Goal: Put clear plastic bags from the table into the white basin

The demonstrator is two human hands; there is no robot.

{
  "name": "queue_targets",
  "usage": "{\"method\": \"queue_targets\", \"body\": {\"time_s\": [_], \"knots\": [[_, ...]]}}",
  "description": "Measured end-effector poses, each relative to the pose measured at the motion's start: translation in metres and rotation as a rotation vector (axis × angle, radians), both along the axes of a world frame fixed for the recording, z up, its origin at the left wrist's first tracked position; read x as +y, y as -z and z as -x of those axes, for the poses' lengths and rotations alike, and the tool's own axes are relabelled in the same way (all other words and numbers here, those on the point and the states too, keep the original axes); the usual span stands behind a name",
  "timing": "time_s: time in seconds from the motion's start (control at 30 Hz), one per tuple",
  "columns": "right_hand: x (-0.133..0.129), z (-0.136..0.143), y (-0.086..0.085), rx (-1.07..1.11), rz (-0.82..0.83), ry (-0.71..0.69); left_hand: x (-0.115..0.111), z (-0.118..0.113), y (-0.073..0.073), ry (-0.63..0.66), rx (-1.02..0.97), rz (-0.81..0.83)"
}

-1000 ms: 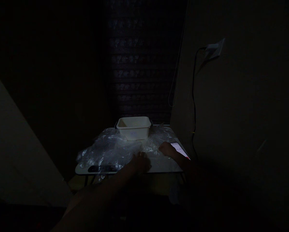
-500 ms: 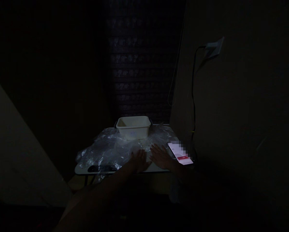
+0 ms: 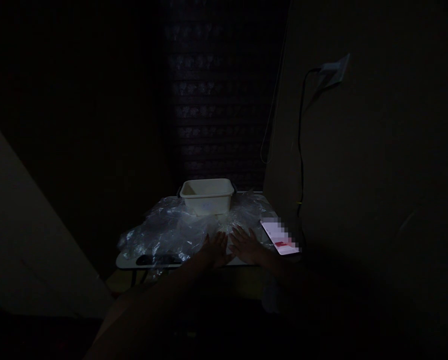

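The left hand [image 3: 215,248] and the right hand [image 3: 248,246] are laid side by side, palms down, near the front edge of the tabletop [image 3: 242,261], the fingers of each slightly spread and nothing seen to be gripped. Clear plastic sheeting [image 3: 167,225] is spread, crumpled, around the hands and farther back, where a pale open tub [image 3: 208,204] is set upright. A lit phone [image 3: 278,235] is placed just beside the right hand, toward the right-hand wall [image 3: 377,150].
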State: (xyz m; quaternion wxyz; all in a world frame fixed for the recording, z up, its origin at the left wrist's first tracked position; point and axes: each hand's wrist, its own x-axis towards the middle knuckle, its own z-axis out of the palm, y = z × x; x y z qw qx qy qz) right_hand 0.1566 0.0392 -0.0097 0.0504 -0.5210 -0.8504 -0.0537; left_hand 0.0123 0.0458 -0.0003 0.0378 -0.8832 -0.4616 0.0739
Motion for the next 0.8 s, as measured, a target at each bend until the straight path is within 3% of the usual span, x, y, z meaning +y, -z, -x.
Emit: {"method": "queue_targets", "body": {"time_s": [0.63,0.8], "knots": [[-0.003,-0.028,0.000,-0.032,-0.180,0.029,-0.004,-0.001,-0.005,-0.040,-0.004,0.062],[0.001,-0.043,-0.019,-0.033,-0.150,0.150,-0.004,0.000,-0.006,-0.047,0.007,0.059]]}}
